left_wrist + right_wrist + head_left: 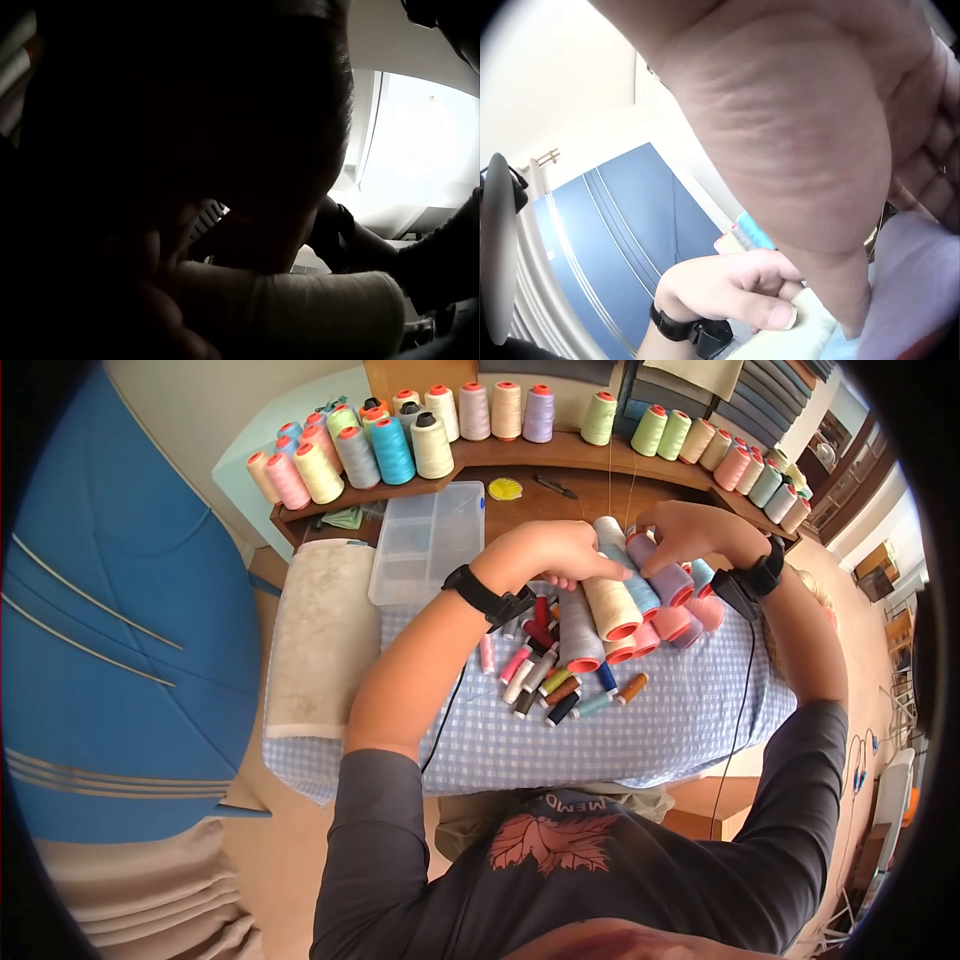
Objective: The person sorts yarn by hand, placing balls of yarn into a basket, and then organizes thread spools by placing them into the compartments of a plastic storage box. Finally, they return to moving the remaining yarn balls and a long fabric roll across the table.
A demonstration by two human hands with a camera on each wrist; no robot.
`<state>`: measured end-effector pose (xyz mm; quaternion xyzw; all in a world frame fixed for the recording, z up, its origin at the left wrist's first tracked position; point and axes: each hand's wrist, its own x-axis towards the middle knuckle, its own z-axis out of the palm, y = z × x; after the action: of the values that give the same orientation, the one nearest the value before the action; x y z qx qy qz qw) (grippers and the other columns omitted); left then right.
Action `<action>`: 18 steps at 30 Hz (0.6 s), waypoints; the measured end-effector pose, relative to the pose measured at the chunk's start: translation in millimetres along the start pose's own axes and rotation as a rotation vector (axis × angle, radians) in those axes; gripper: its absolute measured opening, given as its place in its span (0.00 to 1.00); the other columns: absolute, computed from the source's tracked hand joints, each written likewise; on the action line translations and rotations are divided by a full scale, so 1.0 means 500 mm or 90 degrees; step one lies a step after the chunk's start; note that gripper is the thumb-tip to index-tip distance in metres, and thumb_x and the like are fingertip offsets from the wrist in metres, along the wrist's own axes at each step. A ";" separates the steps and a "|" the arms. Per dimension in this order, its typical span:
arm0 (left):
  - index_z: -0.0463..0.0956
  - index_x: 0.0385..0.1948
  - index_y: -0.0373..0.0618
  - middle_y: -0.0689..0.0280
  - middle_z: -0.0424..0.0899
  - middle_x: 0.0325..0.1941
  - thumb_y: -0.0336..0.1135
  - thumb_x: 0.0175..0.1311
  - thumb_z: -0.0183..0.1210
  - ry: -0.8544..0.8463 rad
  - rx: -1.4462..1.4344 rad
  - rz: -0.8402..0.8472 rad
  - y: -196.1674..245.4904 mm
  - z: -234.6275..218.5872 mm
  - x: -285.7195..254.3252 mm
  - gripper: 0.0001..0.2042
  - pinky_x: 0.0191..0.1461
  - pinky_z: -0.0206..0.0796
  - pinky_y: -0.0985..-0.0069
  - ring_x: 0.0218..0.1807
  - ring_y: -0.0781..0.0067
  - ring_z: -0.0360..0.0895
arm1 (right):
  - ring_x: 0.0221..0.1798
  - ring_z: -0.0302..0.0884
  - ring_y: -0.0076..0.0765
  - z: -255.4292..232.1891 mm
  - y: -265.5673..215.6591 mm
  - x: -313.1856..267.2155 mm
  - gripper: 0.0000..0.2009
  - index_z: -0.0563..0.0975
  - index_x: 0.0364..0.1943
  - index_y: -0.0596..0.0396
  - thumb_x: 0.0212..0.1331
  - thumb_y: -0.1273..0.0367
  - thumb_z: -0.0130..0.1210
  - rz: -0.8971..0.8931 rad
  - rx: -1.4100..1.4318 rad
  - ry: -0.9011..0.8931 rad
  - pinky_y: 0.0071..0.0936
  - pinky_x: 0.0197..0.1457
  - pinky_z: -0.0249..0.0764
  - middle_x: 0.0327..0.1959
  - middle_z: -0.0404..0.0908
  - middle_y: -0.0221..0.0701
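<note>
My left hand (560,550) grips a cream cone of thread (612,610) near its narrow end, thumb laid along the top. In the left wrist view the cream cone (330,311) runs out past dark, shadowed fingers. A lavender cone (671,582) is held in my right hand (700,532); the right wrist view shows the thumb against this lavender cone (915,277), fingers partly hidden behind the palm. Between the hands lies a light blue cone (640,588). Beside and under these are a grey cone (578,630) and several pink ones, piled on the checked cloth (690,710).
Small thread spools (550,680) lie scattered before the pile. Left of them stand a clear divided box (430,545) and a folded beige fabric (320,630). Several thread cones line the curved wooden shelf (560,452) behind. A yellow round item (505,489) lies below the shelf.
</note>
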<state>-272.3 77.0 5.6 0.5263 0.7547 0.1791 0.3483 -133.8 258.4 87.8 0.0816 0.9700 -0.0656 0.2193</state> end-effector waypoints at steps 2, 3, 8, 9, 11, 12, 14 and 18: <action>0.84 0.43 0.33 0.58 0.88 0.31 0.72 0.64 0.68 0.002 -0.007 0.005 0.000 -0.001 0.006 0.39 0.34 0.77 0.71 0.29 0.69 0.85 | 0.46 0.90 0.48 -0.003 0.019 0.024 0.40 0.83 0.62 0.65 0.50 0.47 0.73 0.011 -0.004 -0.010 0.39 0.50 0.84 0.44 0.91 0.50; 0.84 0.44 0.33 0.58 0.88 0.32 0.71 0.63 0.70 0.000 -0.015 0.010 0.000 -0.002 0.006 0.38 0.34 0.78 0.70 0.31 0.69 0.86 | 0.44 0.90 0.46 -0.002 0.041 0.043 0.38 0.82 0.61 0.65 0.52 0.49 0.72 0.012 0.023 0.001 0.39 0.50 0.84 0.43 0.90 0.48; 0.82 0.50 0.34 0.58 0.89 0.39 0.65 0.58 0.77 0.010 -0.117 0.041 0.005 -0.002 -0.006 0.37 0.37 0.79 0.69 0.36 0.70 0.86 | 0.40 0.87 0.41 -0.063 0.073 0.111 0.32 0.75 0.65 0.60 0.61 0.55 0.68 -0.026 0.332 0.317 0.39 0.48 0.84 0.40 0.87 0.42; 0.82 0.51 0.35 0.59 0.88 0.41 0.62 0.57 0.79 0.022 -0.149 0.055 0.009 0.000 -0.014 0.36 0.37 0.79 0.70 0.38 0.70 0.86 | 0.41 0.87 0.40 -0.068 0.088 0.152 0.32 0.72 0.66 0.58 0.63 0.56 0.67 -0.066 0.375 0.408 0.40 0.48 0.84 0.40 0.86 0.41; 0.81 0.52 0.37 0.59 0.88 0.43 0.59 0.57 0.80 0.031 -0.179 0.069 0.015 0.001 -0.018 0.35 0.37 0.78 0.70 0.39 0.71 0.85 | 0.45 0.89 0.47 -0.087 0.118 0.246 0.32 0.70 0.68 0.56 0.65 0.55 0.68 -0.112 0.183 0.591 0.44 0.50 0.84 0.45 0.87 0.47; 0.80 0.51 0.39 0.60 0.88 0.44 0.57 0.57 0.81 0.024 -0.195 0.079 0.017 0.000 -0.018 0.33 0.38 0.78 0.71 0.39 0.71 0.85 | 0.45 0.89 0.47 -0.092 0.117 0.279 0.32 0.70 0.68 0.56 0.65 0.55 0.68 -0.111 0.185 0.593 0.44 0.50 0.84 0.45 0.87 0.47; 0.79 0.50 0.40 0.60 0.88 0.45 0.55 0.57 0.81 0.017 -0.209 0.089 0.019 -0.003 -0.022 0.31 0.38 0.77 0.72 0.39 0.71 0.85 | 0.51 0.89 0.60 -0.101 0.105 0.339 0.31 0.71 0.62 0.59 0.64 0.56 0.69 -0.103 0.120 0.654 0.50 0.53 0.83 0.48 0.87 0.55; 0.79 0.48 0.41 0.62 0.88 0.43 0.53 0.59 0.81 0.034 -0.217 0.104 0.013 -0.014 -0.029 0.28 0.37 0.75 0.74 0.39 0.74 0.83 | 0.53 0.87 0.71 -0.096 0.099 0.419 0.30 0.69 0.61 0.61 0.63 0.58 0.70 -0.072 0.067 0.662 0.54 0.55 0.82 0.48 0.87 0.62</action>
<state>-270.0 66.7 19.3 0.5143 0.6774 0.3459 0.3962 -330.8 341.9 35.0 0.0617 0.9490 -0.0770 -0.2994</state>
